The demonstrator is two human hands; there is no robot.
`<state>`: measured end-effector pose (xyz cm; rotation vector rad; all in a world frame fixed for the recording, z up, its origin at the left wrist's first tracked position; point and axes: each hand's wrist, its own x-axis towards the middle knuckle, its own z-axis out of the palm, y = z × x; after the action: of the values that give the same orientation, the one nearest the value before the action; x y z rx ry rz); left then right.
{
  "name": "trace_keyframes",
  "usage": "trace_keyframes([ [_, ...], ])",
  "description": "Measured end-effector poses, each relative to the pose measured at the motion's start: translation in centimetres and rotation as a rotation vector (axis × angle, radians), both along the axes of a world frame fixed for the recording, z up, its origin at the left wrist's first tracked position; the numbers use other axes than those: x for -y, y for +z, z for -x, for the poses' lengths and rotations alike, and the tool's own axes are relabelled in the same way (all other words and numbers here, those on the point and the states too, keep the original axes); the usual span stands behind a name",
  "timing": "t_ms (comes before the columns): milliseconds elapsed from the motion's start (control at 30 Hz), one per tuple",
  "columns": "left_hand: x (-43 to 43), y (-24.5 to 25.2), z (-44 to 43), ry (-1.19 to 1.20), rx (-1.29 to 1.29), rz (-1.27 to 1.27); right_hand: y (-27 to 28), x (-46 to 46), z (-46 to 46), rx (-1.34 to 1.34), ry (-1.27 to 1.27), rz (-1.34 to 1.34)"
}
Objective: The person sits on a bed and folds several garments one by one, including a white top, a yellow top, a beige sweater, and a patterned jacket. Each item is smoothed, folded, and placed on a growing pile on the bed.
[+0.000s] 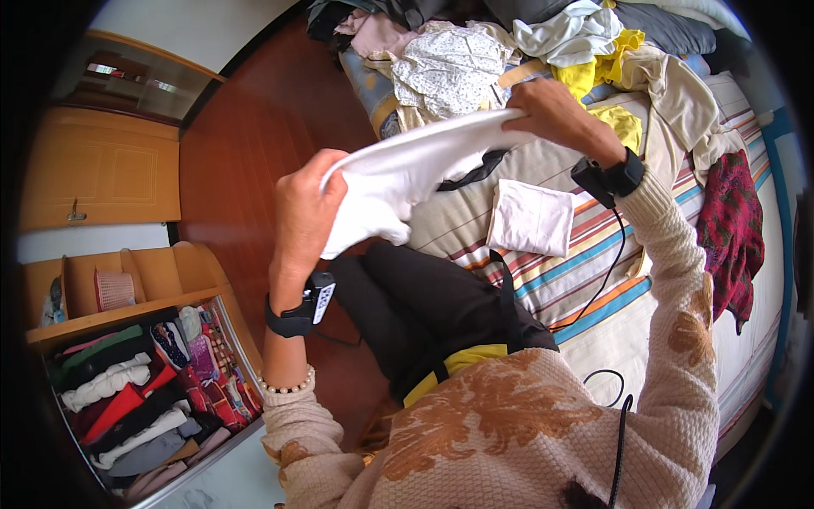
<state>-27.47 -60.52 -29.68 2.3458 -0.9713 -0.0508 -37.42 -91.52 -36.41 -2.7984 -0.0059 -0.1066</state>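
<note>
A white cloth garment (407, 165) is stretched in the air between my two hands, above my lap and the bed's edge. My left hand (311, 203) grips its near left end, thumb on top. The far right end is pinched in my right hand (553, 114). Its lower part hangs bunched, and what kind of garment it is I cannot tell. Just right of it, a folded pale pink cloth (531, 217) lies flat on the striped bedspread (591, 280). Something black (474, 173) on the bed is partly hidden behind the white garment.
At the bed's far end lie a floral garment (445, 70), a white one (572, 32), yellow cloth (575, 79) and a beige garment (674, 95). A dark red patterned garment (731, 235) rests at right. Rolled clothes fill an open drawer (238, 331) at left. A cable (613, 267) trails from my right wrist.
</note>
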Motion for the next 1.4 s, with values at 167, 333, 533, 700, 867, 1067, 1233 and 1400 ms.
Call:
trace_keyframes([
  [167,-4.2,1.4,1.2,-0.119,-0.078,-0.152,-2.2,-0.5,3.4,0.545,-0.017,0.051],
  [333,-6.7,-8.3,8.3,-0.33,-0.205,-0.186,-11.0,-2.8,9.5,0.355,0.007,0.059],
  [533,-9.2,-18.6,15.8,-0.215,-0.366,-0.363,-19.7,-5.0,14.5,0.029,-0.124,-0.099],
  [700,-11.3,-19.7,17.0,-0.001,-0.288,-0.256,-20.9,-5.8,16.4,-0.017,-0.468,-0.538],
  [867,-12.3,-18.8,17.8,0.157,-0.328,-0.285,-20.1,-7.4,14.8,-0.031,-0.627,-1.076],
  [1067,-11.6,-16.9,16.8,0.066,-0.177,-0.153,-15.0,-10.2,10.2,0.133,-0.219,-0.777],
  [1233,-7.8,-13.8,14.7,0.005,-0.186,0.127,-9.5,-16.4,6.8,0.061,0.316,-0.855],
  [1400,-6.0,-10.8,12.8,0.087,-0.394,0.187,-5.8,-18.9,6.8,-0.105,0.216,-1.173],
])
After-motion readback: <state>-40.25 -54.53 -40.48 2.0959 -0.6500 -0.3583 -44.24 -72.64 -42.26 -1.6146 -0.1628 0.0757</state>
